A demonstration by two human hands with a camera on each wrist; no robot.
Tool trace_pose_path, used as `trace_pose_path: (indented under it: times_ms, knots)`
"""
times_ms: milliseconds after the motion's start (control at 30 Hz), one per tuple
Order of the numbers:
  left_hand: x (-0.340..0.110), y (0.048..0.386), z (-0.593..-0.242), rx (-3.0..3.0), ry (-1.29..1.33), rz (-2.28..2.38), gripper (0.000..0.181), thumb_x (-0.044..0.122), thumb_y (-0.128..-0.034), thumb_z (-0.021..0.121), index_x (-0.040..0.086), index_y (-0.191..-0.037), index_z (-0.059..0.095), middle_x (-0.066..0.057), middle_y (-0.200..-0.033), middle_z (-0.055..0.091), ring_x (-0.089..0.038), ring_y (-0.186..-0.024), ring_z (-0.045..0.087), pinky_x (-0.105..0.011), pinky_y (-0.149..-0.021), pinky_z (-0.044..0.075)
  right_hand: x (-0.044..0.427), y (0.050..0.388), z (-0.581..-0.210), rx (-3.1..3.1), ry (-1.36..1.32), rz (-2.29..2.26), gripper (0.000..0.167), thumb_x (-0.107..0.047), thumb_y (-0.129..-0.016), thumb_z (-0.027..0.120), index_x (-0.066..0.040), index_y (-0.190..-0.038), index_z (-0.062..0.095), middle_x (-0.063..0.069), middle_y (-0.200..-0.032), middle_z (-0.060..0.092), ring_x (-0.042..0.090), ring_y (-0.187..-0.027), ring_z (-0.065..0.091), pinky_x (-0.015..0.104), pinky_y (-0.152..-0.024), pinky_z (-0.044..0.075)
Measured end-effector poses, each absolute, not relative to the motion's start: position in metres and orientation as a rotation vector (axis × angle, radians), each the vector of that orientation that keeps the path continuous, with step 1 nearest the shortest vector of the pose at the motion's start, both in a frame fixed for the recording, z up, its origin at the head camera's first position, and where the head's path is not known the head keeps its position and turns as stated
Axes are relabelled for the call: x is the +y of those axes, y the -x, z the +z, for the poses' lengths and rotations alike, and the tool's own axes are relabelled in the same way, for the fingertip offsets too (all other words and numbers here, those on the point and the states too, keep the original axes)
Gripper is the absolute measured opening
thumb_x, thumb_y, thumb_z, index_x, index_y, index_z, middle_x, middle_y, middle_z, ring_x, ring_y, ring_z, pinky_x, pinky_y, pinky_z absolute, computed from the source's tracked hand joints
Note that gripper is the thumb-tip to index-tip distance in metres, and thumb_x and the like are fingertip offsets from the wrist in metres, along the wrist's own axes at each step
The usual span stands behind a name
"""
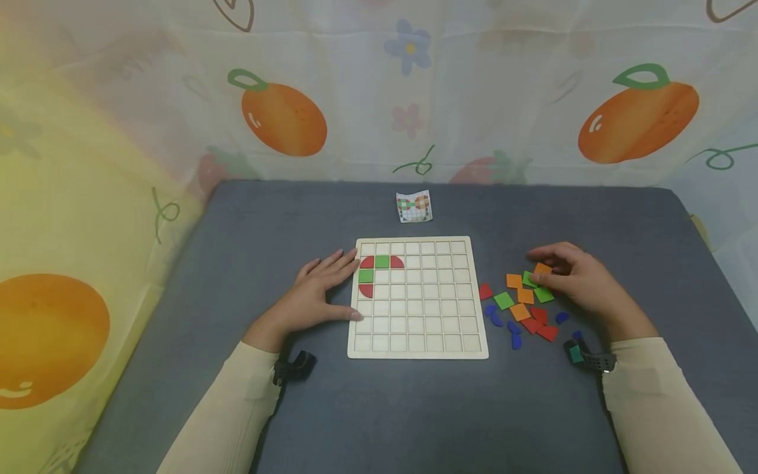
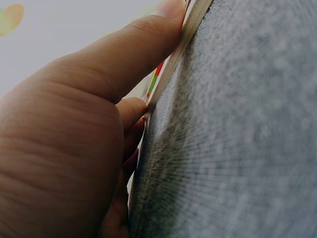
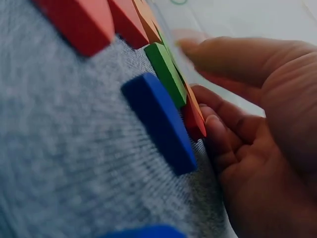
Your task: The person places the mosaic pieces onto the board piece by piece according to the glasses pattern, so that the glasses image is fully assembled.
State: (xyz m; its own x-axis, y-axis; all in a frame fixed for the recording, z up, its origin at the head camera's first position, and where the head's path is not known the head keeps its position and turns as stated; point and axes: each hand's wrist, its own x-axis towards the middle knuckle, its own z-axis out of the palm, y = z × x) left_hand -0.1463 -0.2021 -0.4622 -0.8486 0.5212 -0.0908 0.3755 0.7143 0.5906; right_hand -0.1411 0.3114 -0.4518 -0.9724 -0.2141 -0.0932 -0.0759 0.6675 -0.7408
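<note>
- my left sleeve (image 1: 227, 408) is cream with soft creases
- my right sleeve (image 1: 660, 401) is matching cream, ending at the wrist
- a black band (image 1: 283, 372) and dark, boxy device (image 1: 304, 365) sit at my left wrist
- my right wrist wears a black strap (image 1: 601, 362) and a small module (image 1: 571, 344) with a teal patch (image 1: 576, 354)

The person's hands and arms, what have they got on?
Both arms wear long, plain cream sleeves: the left sleeve and the right sleeve end near the wrists. The left hand and right hand have no gloves. Each wrist has a black strapped-on gadget; the right one seems to have a teal patch.
</note>
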Motion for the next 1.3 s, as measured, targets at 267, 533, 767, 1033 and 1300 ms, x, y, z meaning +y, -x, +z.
trace_pose_path:
  times_ms: [267,533,767,1033,1300]
  knots:
    - [-0.202,0.147,-0.463,2.667,-0.713,0.842,0.11,0.052,-0.086,0.093,0.017,-0.172,0.034,0.006,-0.179,0.021,-0.022,-0.166,0.009,-0.058,-0.127,0.002,0.312,0.141,-0.449,2.693,0.348,-1.104,0.034,-0.021,-0.103,0.081,-0.002,-0.131,0.075,0.012,-0.128,0.053,0.026,-0.106,0.052,0.034,-0.087,0.045]
    - [-0.203,0.147,-0.463,2.671,-0.725,0.846,0.11,0.052,-0.0859,0.093,0.016,-0.171,0.035,0.005,-0.179,0.022,-0.023,-0.165,0.01,-0.059,-0.126,0.002,0.307,0.14,-0.446,2.717,0.355,-1.073,0.022,-0.019,-0.103,0.081,-0.004,-0.117,0.074,0.012,-0.12,0.056,0.027,-0.099,0.051,0.04,-0.084,0.045]
    - [-0.203,0.147,-0.462,2.677,-0.736,0.841,0.11,0.053,-0.0851,0.093,0.016,-0.171,0.035,0.004,-0.179,0.022,-0.024,-0.165,0.011,-0.06,-0.126,0.003,0.3,0.14,-0.447,2.742,0.234,-1.154,0.024,-0.019,-0.106,0.077,-0.003,-0.12,0.066,0.012,-0.103,0.066,0.028,-0.086,0.061,0.038,-0.072,0.052]
    - [-0.201,0.146,-0.463,2.683,-0.737,0.855,0.11,0.052,-0.0845,0.094,0.014,-0.171,0.037,0.002,-0.178,0.024,-0.026,-0.165,0.012,-0.061,-0.126,0.003,0.293,0.137,-0.442,2.83,0.14,-1.301,0.023,-0.02,-0.108,0.073,-0.005,-0.126,0.072,0.013,-0.1,0.072,0.02,-0.079,0.066,0.029,-0.064,0.053]
    - [-0.201,0.147,-0.464,2.679,-0.72,0.845,0.109,0.051,-0.0855,0.094,0.016,-0.171,0.036,0.005,-0.178,0.023,-0.023,-0.165,0.01,-0.059,-0.126,0.002,0.271,0.136,-0.432,2.712,0.126,-1.417,0.04,-0.021,-0.106,0.077,-0.003,-0.141,0.067,0.016,-0.114,0.07,0.022,-0.092,0.071,0.03,-0.07,0.058]
